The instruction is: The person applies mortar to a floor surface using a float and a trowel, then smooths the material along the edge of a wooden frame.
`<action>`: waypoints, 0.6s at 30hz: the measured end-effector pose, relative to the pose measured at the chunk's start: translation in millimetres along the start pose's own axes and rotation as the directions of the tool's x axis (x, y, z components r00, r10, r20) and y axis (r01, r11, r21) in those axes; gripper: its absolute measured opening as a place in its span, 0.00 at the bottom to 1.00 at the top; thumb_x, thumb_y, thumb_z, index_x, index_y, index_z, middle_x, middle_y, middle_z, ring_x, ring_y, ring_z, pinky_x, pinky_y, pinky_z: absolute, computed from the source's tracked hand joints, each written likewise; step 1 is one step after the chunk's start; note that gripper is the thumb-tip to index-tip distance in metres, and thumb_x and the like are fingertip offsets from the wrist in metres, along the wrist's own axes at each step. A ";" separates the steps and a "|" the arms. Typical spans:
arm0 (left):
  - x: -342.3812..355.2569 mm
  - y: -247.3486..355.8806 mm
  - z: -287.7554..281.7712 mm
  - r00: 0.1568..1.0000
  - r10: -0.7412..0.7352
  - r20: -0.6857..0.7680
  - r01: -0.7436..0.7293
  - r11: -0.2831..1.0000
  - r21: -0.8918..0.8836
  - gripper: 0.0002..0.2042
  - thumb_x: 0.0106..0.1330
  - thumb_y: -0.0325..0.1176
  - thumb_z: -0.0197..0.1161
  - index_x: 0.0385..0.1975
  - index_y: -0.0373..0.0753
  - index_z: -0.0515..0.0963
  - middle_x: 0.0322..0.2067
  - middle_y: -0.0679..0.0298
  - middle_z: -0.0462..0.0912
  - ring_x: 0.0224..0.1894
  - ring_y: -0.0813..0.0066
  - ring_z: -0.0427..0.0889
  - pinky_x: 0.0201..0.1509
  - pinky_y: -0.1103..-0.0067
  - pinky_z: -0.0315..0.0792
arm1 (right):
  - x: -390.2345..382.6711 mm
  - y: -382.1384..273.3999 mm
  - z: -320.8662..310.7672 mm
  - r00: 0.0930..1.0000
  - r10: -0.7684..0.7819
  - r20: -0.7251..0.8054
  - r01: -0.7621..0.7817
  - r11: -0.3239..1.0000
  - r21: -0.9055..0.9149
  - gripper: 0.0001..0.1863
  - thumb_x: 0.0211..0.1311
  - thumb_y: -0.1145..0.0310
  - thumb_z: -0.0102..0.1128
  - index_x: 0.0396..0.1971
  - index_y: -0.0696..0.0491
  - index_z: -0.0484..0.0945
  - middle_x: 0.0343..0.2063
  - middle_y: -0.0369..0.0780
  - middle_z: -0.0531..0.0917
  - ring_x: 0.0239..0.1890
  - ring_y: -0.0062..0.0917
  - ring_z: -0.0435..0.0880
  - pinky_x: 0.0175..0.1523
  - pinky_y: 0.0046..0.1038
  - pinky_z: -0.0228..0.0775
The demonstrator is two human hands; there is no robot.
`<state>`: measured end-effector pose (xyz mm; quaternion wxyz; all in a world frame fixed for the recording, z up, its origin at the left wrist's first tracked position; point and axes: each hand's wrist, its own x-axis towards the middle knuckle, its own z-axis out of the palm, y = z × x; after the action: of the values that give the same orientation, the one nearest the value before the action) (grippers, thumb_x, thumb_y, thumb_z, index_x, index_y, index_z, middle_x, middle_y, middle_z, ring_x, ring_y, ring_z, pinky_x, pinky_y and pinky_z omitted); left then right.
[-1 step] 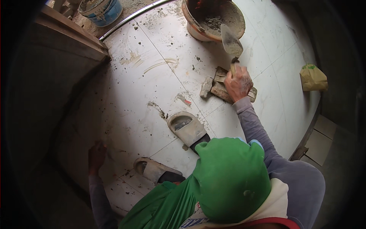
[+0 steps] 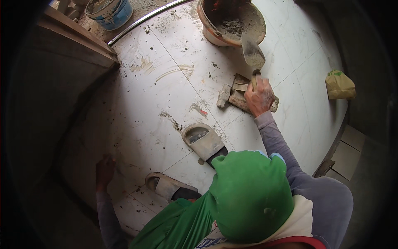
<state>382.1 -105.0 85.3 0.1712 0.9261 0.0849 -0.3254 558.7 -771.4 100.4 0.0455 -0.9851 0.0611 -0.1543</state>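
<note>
My right hand [image 2: 260, 96] is closed around the handle of a pointed trowel [image 2: 253, 54], its blade aimed away from me. The blade carries some mortar and its tip overlaps the rim of a mortar bucket [image 2: 215, 36]. Under and beside that hand lie a dirty hammer [image 2: 224, 96] and a mortar-caked hand float [image 2: 239, 83], partly hidden by it. My left hand [image 2: 105, 171] is low at the left in deep shadow, near the floor. Its fingers are too dark to make out, with a small orange spot at their tips.
Grey slides [image 2: 203, 139] are on my feet on the white tiled floor [image 2: 141, 103], which has mortar crumbs and smears. A blue bucket [image 2: 112, 15] stands beyond the metal edge strip. To the right are a brown paper bag [image 2: 340, 85] and some tiles [image 2: 347, 159].
The trowel has shifted slightly toward me and its blade has turned a little. My right hand has lowered a touch with it. My left hand is nearly still.
</note>
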 end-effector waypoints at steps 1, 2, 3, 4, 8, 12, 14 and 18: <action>1.9 0.6 -1.6 1.000 0.000 -0.007 0.000 1.000 -0.001 0.25 0.78 0.45 0.64 0.63 0.31 0.82 0.56 0.37 0.87 0.61 0.38 0.85 0.66 0.57 0.78 | -8.0 3.5 -13.1 1.000 -0.002 -0.006 0.002 1.000 0.003 0.13 0.62 0.70 0.69 0.46 0.53 0.84 0.42 0.49 0.83 0.42 0.48 0.89 0.45 0.45 0.81; 1.9 -0.4 -0.8 0.999 0.009 -0.043 -0.008 1.000 0.002 0.25 0.78 0.45 0.64 0.64 0.30 0.82 0.56 0.38 0.87 0.62 0.39 0.85 0.66 0.58 0.78 | -17.7 7.1 -27.1 0.997 0.034 0.068 -0.034 0.999 0.006 0.15 0.63 0.71 0.69 0.49 0.53 0.84 0.40 0.48 0.84 0.41 0.45 0.89 0.45 0.43 0.81; 1.1 -1.5 -1.7 0.997 0.017 -0.078 -0.016 1.000 0.008 0.25 0.77 0.44 0.64 0.64 0.30 0.82 0.57 0.38 0.87 0.62 0.40 0.85 0.67 0.59 0.78 | -21.2 7.1 -35.7 0.987 0.072 0.142 -0.073 0.997 0.008 0.16 0.63 0.71 0.69 0.51 0.54 0.85 0.39 0.48 0.84 0.39 0.42 0.89 0.45 0.42 0.81; 2.6 9.0 -7.9 0.997 0.021 -0.073 -0.021 1.000 0.007 0.25 0.77 0.44 0.64 0.64 0.30 0.82 0.57 0.38 0.87 0.62 0.40 0.85 0.67 0.59 0.78 | -18.9 6.4 -40.6 0.987 0.075 0.143 -0.076 0.997 0.002 0.16 0.63 0.71 0.69 0.51 0.54 0.85 0.39 0.48 0.84 0.39 0.42 0.89 0.45 0.42 0.81; 4.1 41.4 -32.8 0.993 -0.084 -0.085 0.068 0.982 -0.176 0.25 0.77 0.44 0.65 0.63 0.28 0.82 0.57 0.39 0.88 0.63 0.45 0.87 0.67 0.62 0.78 | 22.8 -21.4 -51.6 0.973 0.070 0.220 -0.208 0.676 0.707 0.24 0.70 0.65 0.68 0.61 0.63 0.81 0.32 0.40 0.85 0.31 0.25 0.83 0.40 0.32 0.80; 25.7 38.4 -20.5 0.974 0.048 -0.219 -0.079 0.988 -0.133 0.23 0.77 0.44 0.65 0.59 0.29 0.85 0.48 0.41 0.91 0.53 0.54 0.93 0.59 0.65 0.82 | 73.7 -29.5 -31.5 0.766 -0.083 0.637 -0.641 -0.180 0.747 0.30 0.79 0.52 0.61 0.63 0.65 0.77 0.28 0.38 0.81 0.24 0.18 0.79 0.32 0.21 0.74; 14.1 56.8 -26.8 0.984 -0.016 -0.177 -0.013 0.988 -0.156 0.21 0.77 0.44 0.65 0.56 0.29 0.85 0.43 0.43 0.92 0.47 0.56 0.93 0.54 0.66 0.82 | 48.1 -21.5 -15.4 0.768 -0.079 0.635 -0.635 -0.221 0.740 0.30 0.80 0.50 0.61 0.61 0.64 0.77 0.27 0.37 0.80 0.22 0.18 0.77 0.28 0.21 0.71; -26.6 25.0 -9.9 0.963 -0.221 0.157 0.259 0.920 -0.293 0.16 0.77 0.42 0.65 0.47 0.32 0.86 0.33 0.47 0.90 0.34 0.62 0.93 0.41 0.67 0.82 | -28.9 -44.0 -25.2 0.654 -0.091 0.751 -0.752 0.029 0.658 0.25 0.78 0.53 0.64 0.55 0.63 0.82 0.23 0.36 0.80 0.20 0.17 0.76 0.27 0.21 0.67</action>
<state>373.9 -125.7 115.9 0.2781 0.8488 0.2377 -0.3818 528.3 -725.8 120.5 0.7261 -0.6345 0.1792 0.1949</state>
